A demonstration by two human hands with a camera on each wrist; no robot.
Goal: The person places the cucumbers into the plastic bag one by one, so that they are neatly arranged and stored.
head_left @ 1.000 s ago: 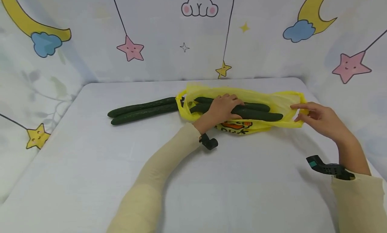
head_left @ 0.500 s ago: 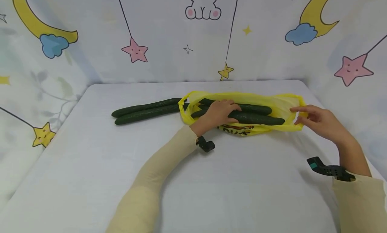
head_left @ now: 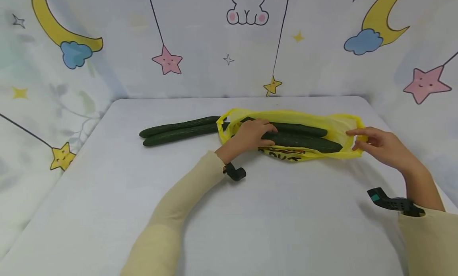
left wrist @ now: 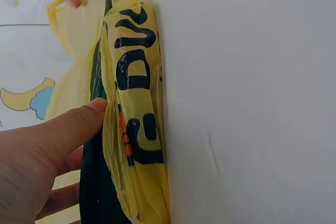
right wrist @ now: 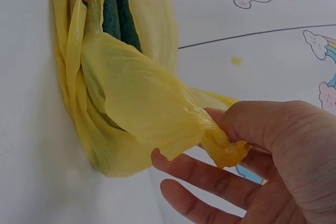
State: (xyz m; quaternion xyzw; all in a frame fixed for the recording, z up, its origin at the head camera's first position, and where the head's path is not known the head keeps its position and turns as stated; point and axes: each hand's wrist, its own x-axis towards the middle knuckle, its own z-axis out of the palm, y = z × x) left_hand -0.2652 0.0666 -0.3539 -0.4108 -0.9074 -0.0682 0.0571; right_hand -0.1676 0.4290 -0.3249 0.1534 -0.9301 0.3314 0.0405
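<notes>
Two dark green cucumbers lie side by side in a yellow plastic bag (head_left: 338, 123), the front cucumber (head_left: 304, 142) and the back cucumber (head_left: 304, 129). My left hand (head_left: 248, 137) is over their left part, at the bag's open side. In the left wrist view its thumb touches the front cucumber and bag edge, with relaxed fingers on the far side. At the bag's right end, my right hand (head_left: 386, 146) pinches a bag handle (right wrist: 226, 153) between thumb and index finger. The other fingers stay apart from the bag.
Two more cucumbers lie together left of the bag, a rear cucumber (head_left: 179, 125) and a nearer cucumber (head_left: 179, 136), their right ends reaching the bag's left edge. The white table (head_left: 268, 220) meets a cloth backdrop (head_left: 200, 41) printed with moons and stars.
My left hand has slid left along the cucumbers in the bag, which stay in place. My right hand keeps its pinch on the handle. The whole head view has shifted slightly.
</notes>
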